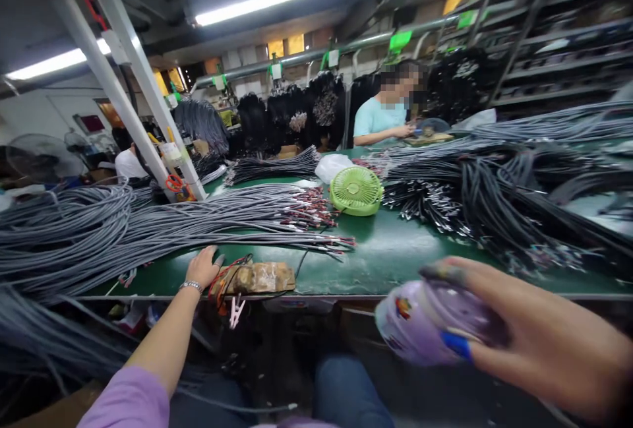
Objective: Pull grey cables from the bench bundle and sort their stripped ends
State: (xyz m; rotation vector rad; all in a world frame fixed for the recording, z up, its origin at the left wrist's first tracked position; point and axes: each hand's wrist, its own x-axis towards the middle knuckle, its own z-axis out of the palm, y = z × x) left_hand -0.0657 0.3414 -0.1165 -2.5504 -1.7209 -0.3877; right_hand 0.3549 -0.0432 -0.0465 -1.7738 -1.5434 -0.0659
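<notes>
My right hand is raised close to the camera at the lower right, its fingers wrapped around a pale purple bottle with a small printed picture. My left hand rests flat on the front edge of the green table, fingers spread, with a bracelet on the wrist. Just to its right lies a brown taped block with thin red and black wires looped over it. A big bundle of grey cables with stripped coloured ends lies behind the left hand.
A small green fan lies in the table's middle. Black cable bundles cover the right side. A person in a light blue shirt works at the far side; another person sits far left. A slanted white post stands at left.
</notes>
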